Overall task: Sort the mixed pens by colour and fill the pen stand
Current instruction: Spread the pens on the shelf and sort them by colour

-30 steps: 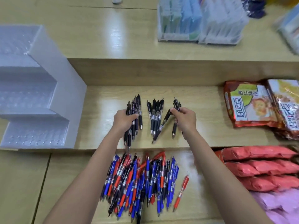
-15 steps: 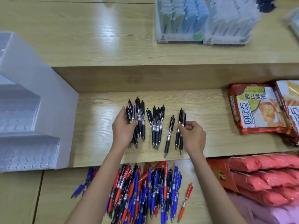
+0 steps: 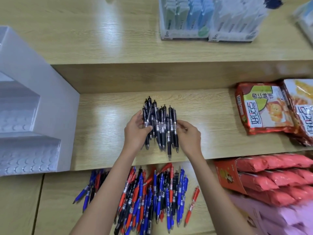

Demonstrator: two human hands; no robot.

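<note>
A bunch of pens [image 3: 159, 126] sits on the shelf [image 3: 105, 136], held between the left hand [image 3: 135, 134] and right hand [image 3: 189, 138]. The pen stand [image 3: 50, 102] is at the shelf's left end and snack bags [image 3: 264, 107] at its right. A pile of pens [image 3: 152, 197] lies in front, lower down; boxes [image 3: 208, 21] stand behind, higher up.

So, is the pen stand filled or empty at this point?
Empty, as far as visible: the pen stand shows only bare holes on its tiers.

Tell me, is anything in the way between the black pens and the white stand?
Nothing I can see: only bare shelf lies between the black pens and the pen stand to their left.
</note>
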